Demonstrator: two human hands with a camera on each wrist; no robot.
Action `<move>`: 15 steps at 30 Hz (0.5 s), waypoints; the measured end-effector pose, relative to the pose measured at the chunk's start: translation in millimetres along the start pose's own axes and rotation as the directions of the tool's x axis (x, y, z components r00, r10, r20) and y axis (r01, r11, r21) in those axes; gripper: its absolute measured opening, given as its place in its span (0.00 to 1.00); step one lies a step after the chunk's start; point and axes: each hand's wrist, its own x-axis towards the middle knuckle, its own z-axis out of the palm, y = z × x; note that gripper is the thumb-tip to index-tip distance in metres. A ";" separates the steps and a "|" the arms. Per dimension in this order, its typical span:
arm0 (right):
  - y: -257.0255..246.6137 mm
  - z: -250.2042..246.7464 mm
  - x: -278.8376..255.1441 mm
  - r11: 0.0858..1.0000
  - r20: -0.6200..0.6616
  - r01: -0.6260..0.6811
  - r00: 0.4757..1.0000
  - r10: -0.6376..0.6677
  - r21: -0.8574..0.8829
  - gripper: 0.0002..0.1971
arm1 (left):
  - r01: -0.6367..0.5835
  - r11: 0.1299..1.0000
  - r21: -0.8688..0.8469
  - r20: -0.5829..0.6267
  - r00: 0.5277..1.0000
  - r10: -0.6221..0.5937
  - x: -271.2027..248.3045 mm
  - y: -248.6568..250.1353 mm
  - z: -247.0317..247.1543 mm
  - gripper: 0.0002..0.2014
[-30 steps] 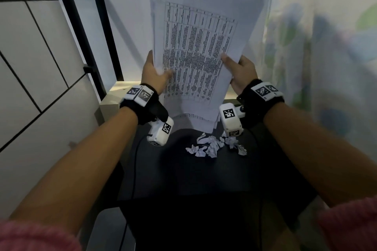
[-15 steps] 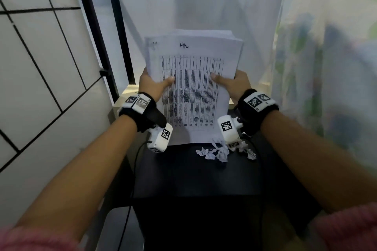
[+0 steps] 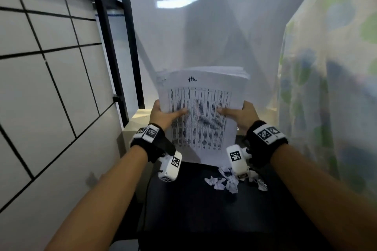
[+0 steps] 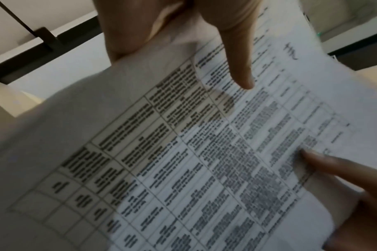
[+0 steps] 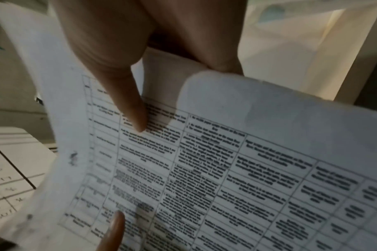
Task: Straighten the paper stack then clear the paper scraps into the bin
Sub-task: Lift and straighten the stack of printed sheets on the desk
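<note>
1. So, the paper stack point(image 3: 201, 116) stands upright on its bottom edge at the back of the black table point(image 3: 204, 210), with your left hand point(image 3: 163, 116) and right hand point(image 3: 241, 115) each pinching a side edge, thumb on the printed face, fingers behind.
2. The top edges look nearly flush, only a little fanned at the upper right, so I'd say straightening is almost done.
3. The paper scraps point(image 3: 226, 181) lie just in front of the stack, untouched.
4. No bin in view, so that whole half is left.
</note>
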 end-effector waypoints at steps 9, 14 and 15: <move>-0.6 8.6 2.6 0.997 -0.132 0.073 0.989 -0.071 0.013 0.27 | 0.036 0.992 0.121 0.078 0.996 -0.046 -17.7 12.2 6.6 0.34; -17.9 3.4 8.3 0.980 -0.162 0.172 0.975 -0.154 0.102 0.27 | 0.031 0.992 0.125 0.013 0.999 -0.033 -18.3 38.8 5.4 0.26; -18.6 1.1 8.3 0.977 -0.139 0.177 0.977 -0.160 0.118 0.28 | 0.028 0.992 0.121 0.005 1.000 -0.029 -20.0 41.4 3.3 0.26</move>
